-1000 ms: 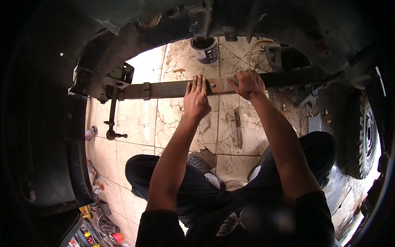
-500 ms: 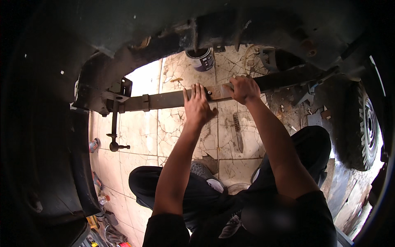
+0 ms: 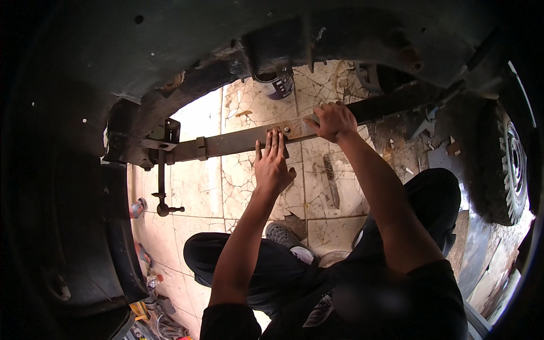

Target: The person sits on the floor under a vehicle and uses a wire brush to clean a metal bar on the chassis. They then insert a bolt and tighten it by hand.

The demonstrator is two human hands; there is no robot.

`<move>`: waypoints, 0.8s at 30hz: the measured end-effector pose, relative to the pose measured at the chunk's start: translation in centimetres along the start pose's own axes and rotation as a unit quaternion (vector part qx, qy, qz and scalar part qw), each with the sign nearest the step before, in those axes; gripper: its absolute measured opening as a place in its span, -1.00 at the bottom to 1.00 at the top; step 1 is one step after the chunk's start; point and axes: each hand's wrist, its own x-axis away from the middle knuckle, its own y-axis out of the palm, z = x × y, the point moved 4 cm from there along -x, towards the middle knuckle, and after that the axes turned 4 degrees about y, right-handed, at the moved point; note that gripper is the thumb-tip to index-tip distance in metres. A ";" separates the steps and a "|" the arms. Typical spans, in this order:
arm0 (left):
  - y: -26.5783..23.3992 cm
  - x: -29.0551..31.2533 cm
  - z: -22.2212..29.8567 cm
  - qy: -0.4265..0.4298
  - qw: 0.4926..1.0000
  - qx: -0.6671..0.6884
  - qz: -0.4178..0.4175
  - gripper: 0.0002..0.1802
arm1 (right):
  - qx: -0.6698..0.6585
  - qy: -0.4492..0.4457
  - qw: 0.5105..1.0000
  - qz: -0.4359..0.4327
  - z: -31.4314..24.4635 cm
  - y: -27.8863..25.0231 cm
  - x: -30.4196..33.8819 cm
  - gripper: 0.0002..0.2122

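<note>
While the left hand (image 3: pixel 274 167) lies spread, fingers straight and thumb out, its fingertips are at the lower edge of a long dark metal bar (image 3: pixel 235 141); it grasps nothing. Right hand (image 3: pixel 336 121): bent over the same bar, farther right, thumb beside a small grey patch; whether it clenches the bar or a loose piece cannot be told. Bar: spans the space crosswise beneath the dark vehicle frame (image 3: pixel 209 73); rusty brown stretch between the hands, with one bolt (image 3: pixel 287 130). Rod (image 3: pixel 162 190): hanging near the bar's left end. Paint can (image 3: pixel 276 86): beyond the bar. Flat tool (image 3: pixel 331 182): on cracked floor tiles (image 3: pixel 195 192). Wheel (image 3: pixel 514 161): far right.
</note>
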 end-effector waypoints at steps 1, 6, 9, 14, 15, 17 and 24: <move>-0.1 0.6 -0.1 0.006 1.000 -0.001 -0.007 0.31 | -0.001 0.005 1.000 -0.001 0.0 0.1 0.1 -0.47; 0.0 -2.3 -1.9 -0.001 0.999 0.002 0.039 0.28 | -0.021 0.013 0.999 -0.021 -0.8 -0.1 -0.4 -0.46; 0.3 -2.2 -0.9 -0.024 0.999 0.012 0.039 0.33 | -0.020 0.022 0.999 -0.015 -0.7 -0.2 0.1 -0.47; 1.4 0.3 -0.1 0.007 0.999 -0.011 0.047 0.26 | -0.020 0.032 0.999 -0.019 -0.2 -0.5 0.0 -0.50; 1.4 -0.3 -0.5 0.014 0.998 -0.015 0.053 0.24 | -0.023 0.031 0.999 -0.015 -0.2 -0.3 -0.1 -0.50; 1.3 -1.6 -1.5 0.015 0.997 -0.042 0.064 0.20 | -0.028 0.028 0.999 -0.008 -0.4 -0.2 -0.2 -0.51; 0.4 -2.2 0.4 -0.009 0.998 0.006 0.060 0.12 | -0.028 0.019 0.999 -0.009 -0.5 -0.8 -0.3 -0.53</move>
